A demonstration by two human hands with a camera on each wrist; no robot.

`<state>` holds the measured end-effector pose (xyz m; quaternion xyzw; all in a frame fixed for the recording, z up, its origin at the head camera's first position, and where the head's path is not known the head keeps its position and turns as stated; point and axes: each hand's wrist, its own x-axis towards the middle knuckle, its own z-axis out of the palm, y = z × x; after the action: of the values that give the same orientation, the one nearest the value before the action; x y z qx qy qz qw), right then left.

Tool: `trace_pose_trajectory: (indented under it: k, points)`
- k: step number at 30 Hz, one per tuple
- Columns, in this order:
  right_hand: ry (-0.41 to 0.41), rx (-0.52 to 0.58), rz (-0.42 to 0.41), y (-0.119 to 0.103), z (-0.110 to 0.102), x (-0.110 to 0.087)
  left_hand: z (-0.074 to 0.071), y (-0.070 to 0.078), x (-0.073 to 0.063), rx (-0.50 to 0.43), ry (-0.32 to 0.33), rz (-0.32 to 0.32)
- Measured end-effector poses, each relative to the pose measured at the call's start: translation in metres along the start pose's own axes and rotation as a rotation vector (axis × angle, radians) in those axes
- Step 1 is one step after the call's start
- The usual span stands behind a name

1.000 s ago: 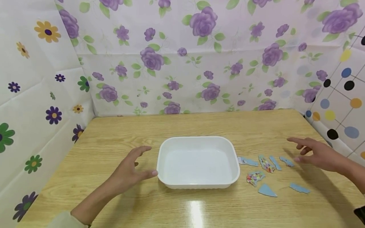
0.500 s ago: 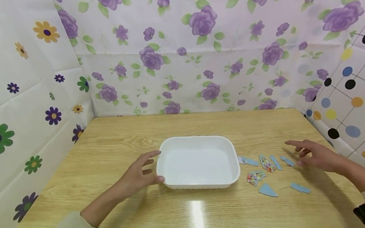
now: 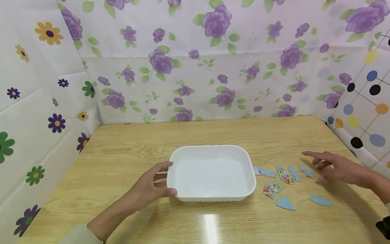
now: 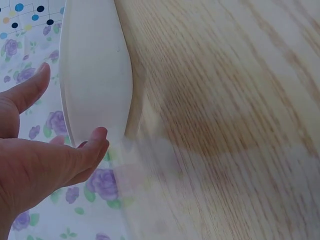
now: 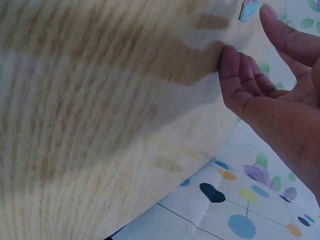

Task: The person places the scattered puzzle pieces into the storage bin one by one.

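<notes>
A white rectangular plastic tray (image 3: pixel 211 176) stands in the middle of the wooden table with nothing in it. My left hand (image 3: pixel 149 186) is at its left end, with thumb and forefinger spread and their tips right at the rim. In the left wrist view the thumb (image 4: pixel 37 87) stands a little off the tray's rim. To the right, my right hand (image 3: pixel 338 169) hovers over the table with nothing in it, forefinger pointing out and the other fingers loosely bent. Its thumb is close to a small light-blue flat piece (image 3: pixel 306 171) with a jagged outline.
Several more flat, irregular pieces lie right of the tray. Two are multicoloured, an upper (image 3: pixel 284 174) and a lower one (image 3: pixel 272 189); a plain blue triangle (image 3: pixel 285 203) and a blue strip (image 3: pixel 320 200) lie nearer me. Floral sheets (image 3: pixel 189 67) screen the table's back and left.
My left hand has moved right, up to the tray's left rim. The right hand has drifted slightly left and down. The tray and pieces stay in place.
</notes>
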<state>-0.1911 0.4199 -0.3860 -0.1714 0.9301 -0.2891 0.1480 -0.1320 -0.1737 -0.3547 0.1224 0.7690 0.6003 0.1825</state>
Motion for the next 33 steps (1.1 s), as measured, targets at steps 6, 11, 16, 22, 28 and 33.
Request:
trace_pose_trajectory:
  k: [6,11,16,22,28,33]
  points:
    - [0.016,-0.014,0.015,0.007,0.001,-0.002,0.001,-0.002,0.001,-0.023,-0.019,-0.025]
    - [0.046,-0.037,-0.034,0.013,0.003,-0.001,0.001,-0.006,0.001,-0.034,-0.007,-0.029]
    - [0.076,-0.033,-0.111,0.016,0.009,0.001,0.002,-0.008,0.001,-0.049,-0.004,-0.022]
    - [0.079,0.02,-0.149,0.012,0.014,0.006,0.004,-0.008,0.001,-0.059,0.0,-0.03]
    - [0.076,0.059,-0.115,0.009,0.017,0.008,0.004,-0.008,0.001,-0.045,0.008,-0.043]
    - [0.122,0.078,-0.128,0.01,0.02,0.009,0.004,-0.007,0.001,-0.034,0.015,-0.037]
